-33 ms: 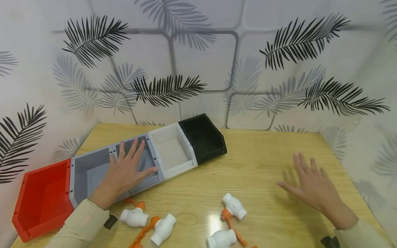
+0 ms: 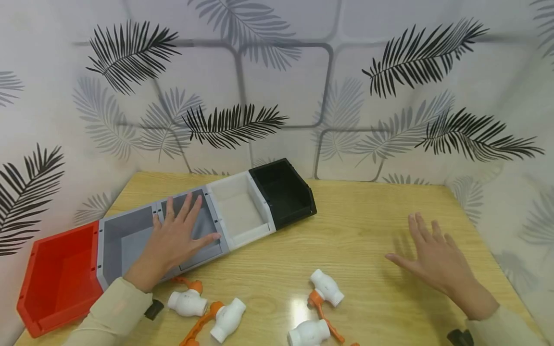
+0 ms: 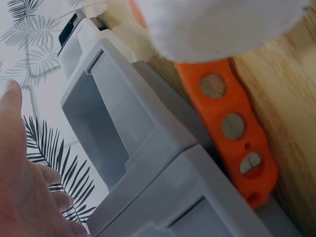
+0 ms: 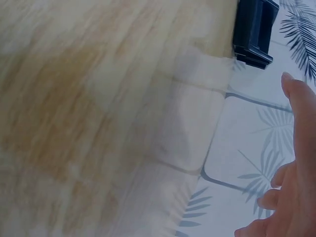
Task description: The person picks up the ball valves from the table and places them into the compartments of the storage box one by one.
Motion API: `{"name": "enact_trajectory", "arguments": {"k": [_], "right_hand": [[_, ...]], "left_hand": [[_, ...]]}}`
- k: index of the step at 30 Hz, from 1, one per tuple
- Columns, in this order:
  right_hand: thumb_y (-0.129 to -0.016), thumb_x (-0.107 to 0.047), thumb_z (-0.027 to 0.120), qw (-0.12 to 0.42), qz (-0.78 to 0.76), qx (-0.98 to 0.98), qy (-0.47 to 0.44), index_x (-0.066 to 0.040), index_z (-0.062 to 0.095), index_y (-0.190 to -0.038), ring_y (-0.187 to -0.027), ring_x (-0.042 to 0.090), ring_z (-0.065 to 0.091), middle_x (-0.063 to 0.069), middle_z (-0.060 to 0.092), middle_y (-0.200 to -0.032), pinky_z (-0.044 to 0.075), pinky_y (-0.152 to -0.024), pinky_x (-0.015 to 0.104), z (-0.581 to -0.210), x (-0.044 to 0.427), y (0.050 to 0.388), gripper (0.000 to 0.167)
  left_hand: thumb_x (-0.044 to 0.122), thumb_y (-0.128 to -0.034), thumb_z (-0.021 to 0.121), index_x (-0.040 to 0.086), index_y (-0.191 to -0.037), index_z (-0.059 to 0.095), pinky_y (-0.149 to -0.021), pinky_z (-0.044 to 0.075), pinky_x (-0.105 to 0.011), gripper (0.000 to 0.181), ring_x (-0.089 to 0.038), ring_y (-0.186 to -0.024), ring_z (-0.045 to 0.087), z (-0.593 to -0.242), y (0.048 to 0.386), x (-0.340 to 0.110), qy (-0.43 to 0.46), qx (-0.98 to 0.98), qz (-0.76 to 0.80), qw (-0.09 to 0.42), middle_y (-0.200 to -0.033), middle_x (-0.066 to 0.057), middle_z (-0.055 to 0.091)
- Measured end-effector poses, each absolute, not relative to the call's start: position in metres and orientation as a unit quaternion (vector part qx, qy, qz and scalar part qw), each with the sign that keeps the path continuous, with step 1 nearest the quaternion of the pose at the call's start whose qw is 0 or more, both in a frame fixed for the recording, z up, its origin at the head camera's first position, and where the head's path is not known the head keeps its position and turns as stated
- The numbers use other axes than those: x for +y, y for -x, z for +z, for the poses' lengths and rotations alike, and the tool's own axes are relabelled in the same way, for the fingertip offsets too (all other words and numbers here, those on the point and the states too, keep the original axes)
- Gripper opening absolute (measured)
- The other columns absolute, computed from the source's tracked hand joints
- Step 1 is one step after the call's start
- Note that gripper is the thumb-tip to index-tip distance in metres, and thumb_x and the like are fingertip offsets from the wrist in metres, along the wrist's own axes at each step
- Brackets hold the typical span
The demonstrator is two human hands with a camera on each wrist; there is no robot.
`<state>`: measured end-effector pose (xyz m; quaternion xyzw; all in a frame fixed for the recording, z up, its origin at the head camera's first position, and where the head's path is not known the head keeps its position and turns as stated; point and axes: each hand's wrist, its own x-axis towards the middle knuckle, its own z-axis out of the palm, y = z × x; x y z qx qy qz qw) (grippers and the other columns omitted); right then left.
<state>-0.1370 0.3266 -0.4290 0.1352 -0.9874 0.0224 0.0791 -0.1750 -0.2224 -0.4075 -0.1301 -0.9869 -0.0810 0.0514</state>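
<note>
In the head view my left hand hangs over the grey bins, fingers spread, holding nothing. Over the right part of the wooden table, my right hand is spread too, with nothing in it. Below my left hand lie two white valves with orange handles. Two more white valves lie near the front middle. The left wrist view shows an orange handle beside a grey bin and part of my left hand.
A red bin stands at the left end of the row. A white bin and a black bin form its right end. Behind the table is a leaf-patterned backdrop.
</note>
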Motion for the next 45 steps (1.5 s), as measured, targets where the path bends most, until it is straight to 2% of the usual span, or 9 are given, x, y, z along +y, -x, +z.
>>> {"name": "enact_trajectory", "arguments": {"k": [5,16,18,25,33,39,41,45], "right_hand": [[-0.078,-0.068,0.052,0.080,0.010,-0.986,-0.143,0.006,0.021,-0.143,-0.117,0.060,0.031,0.031,0.029,-0.141,0.031,-0.086,0.067,-0.431,0.326,0.137,0.103],[-0.080,-0.066,0.053,0.079,0.026,-0.986,-0.145,0.008,0.018,-0.143,-0.118,0.060,0.030,0.031,0.026,-0.142,0.028,-0.092,0.064,-0.432,0.329,0.140,0.102],[-0.082,-0.064,0.051,0.069,0.043,-0.987,-0.142,0.008,0.017,-0.143,-0.120,0.059,0.029,0.031,0.024,-0.143,0.028,-0.093,0.064,-0.432,0.327,0.142,0.101],[-0.086,-0.062,0.047,0.037,0.094,-0.986,-0.132,0.006,0.014,-0.144,-0.122,0.056,0.028,0.028,0.021,-0.146,0.034,-0.084,0.066,-0.432,0.317,0.150,0.095],[-0.086,-0.064,0.044,0.025,0.108,-0.985,-0.132,0.004,0.015,-0.145,-0.125,0.054,0.027,0.026,0.020,-0.147,0.035,-0.084,0.065,-0.433,0.301,0.160,0.094],[-0.088,-0.061,0.044,0.025,0.132,-0.979,-0.151,0.003,0.020,-0.144,-0.126,0.049,0.030,0.026,0.025,-0.145,0.035,-0.087,0.063,-0.432,0.288,0.169,0.089],[-0.088,-0.061,0.044,0.019,0.147,-0.977,-0.155,0.003,0.021,-0.144,-0.127,0.046,0.031,0.026,0.026,-0.145,0.034,-0.091,0.061,-0.431,0.283,0.173,0.088],[-0.089,-0.060,0.043,0.008,0.176,-0.972,-0.157,0.003,0.024,-0.144,-0.127,0.043,0.035,0.024,0.030,-0.144,0.032,-0.095,0.057,-0.428,0.272,0.181,0.086]], "left_hand": [[0.076,-0.0787,0.039,0.015,-0.150,0.010,-0.089,0.010,-0.076,0.098,-0.050,-0.133,-0.006,-0.408,0.173,-0.223,0.130,-0.987,-0.082,0.050,-0.154,-0.012,0.007],[0.075,-0.0803,0.039,0.018,-0.150,0.002,-0.089,0.008,-0.076,0.097,-0.046,-0.134,-0.011,-0.403,0.164,-0.235,0.101,-0.990,-0.089,0.042,-0.154,-0.012,0.004],[0.073,-0.0812,0.040,0.016,-0.150,0.004,-0.089,0.008,-0.076,0.096,-0.046,-0.134,-0.009,-0.400,0.161,-0.241,0.093,-0.990,-0.096,0.047,-0.154,-0.012,0.003],[0.070,-0.0840,0.039,0.010,-0.149,0.008,-0.086,0.009,-0.078,0.094,-0.055,-0.131,-0.004,-0.392,0.147,-0.269,0.060,-0.992,-0.102,0.049,-0.153,-0.017,0.005],[0.063,-0.0872,0.042,0.009,-0.149,0.008,-0.086,0.006,-0.077,0.089,-0.057,-0.129,-0.007,-0.394,0.128,-0.307,0.019,-0.990,-0.127,0.053,-0.151,-0.025,0.007],[0.060,-0.0882,0.044,0.007,-0.148,0.005,-0.086,0.004,-0.077,0.089,-0.057,-0.129,-0.007,-0.394,0.115,-0.333,-0.017,-0.988,-0.141,0.058,-0.150,-0.027,0.006],[0.059,-0.0884,0.044,0.005,-0.148,0.005,-0.086,0.005,-0.077,0.089,-0.057,-0.129,-0.006,-0.393,0.110,-0.341,-0.030,-0.987,-0.142,0.062,-0.148,-0.029,0.008],[0.060,-0.0883,0.043,0.002,-0.147,0.005,-0.084,0.015,-0.076,0.091,-0.056,-0.130,-0.002,-0.392,0.100,-0.356,-0.064,-0.986,-0.133,0.074,-0.147,-0.031,0.010]]}}
